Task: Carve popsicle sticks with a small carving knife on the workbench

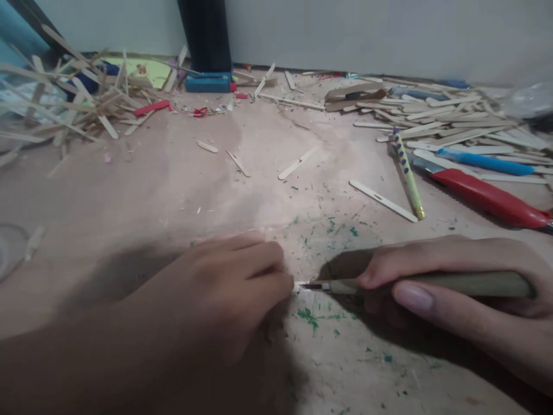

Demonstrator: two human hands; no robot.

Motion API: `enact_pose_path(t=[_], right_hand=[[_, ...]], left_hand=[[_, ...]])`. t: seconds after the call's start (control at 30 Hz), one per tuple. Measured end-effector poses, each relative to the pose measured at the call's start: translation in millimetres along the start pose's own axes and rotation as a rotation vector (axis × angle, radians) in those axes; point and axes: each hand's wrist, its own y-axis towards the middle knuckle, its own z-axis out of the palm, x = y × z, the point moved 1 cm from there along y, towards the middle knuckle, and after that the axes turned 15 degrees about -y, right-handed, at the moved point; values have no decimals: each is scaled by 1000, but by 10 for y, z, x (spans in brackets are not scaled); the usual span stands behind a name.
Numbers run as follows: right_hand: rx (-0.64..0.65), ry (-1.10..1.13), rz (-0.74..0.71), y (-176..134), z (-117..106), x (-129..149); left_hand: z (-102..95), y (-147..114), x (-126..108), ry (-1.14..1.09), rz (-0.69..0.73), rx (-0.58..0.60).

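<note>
Low in the centre of the head view, my left hand [235, 282] is closed, its fingertips pressed down at the tabletop. A sliver of a pale craft stick [296, 285] shows at those fingertips; most of it is hidden under the hand. My right hand [466, 288] grips a craft knife [470, 284] by its thick, dull green-brown handle. The knife lies nearly level and points left, with its small metal blade touching or very near the stick, just beside my left fingertips.
Loose craft sticks pile up at the back left and back right [458, 124]. At right lie a red-handled knife [488, 196], a blue pen-like tube [486, 161] and a dotted yellow pencil [408, 173]. A slotted stick [382, 200] lies nearby. Green scraps dot the table [142, 190].
</note>
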Motion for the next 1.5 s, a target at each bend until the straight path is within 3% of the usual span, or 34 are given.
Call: enact_pose_path(t=[0.17,0.33,0.43,0.7,0.83,1.03,1.3,1.5], right_hand=[[32,73,69,20,41,84],[82,264,495,-16,136,250],[85,329,612,-20,156,334],[105,403,585,22,184,278],[130,357,468,17,180,236],[6,353,641,-24,139,322],[-41,118,592,-56,158,320],[-41,143,526,-21,172,336]], left_hand=[[23,-12,-3,-33,2,-36],[42,-2,-27,-74,-14,-70],[44,17,-30,-71,-12,-51],[57,43,6,-79,39,-82],[50,35,-5,-74,23,-84],[63,17,-1,-76,6,-79],[103,53,-41,51,80,-88],[163,90,-105,132,69,-82]])
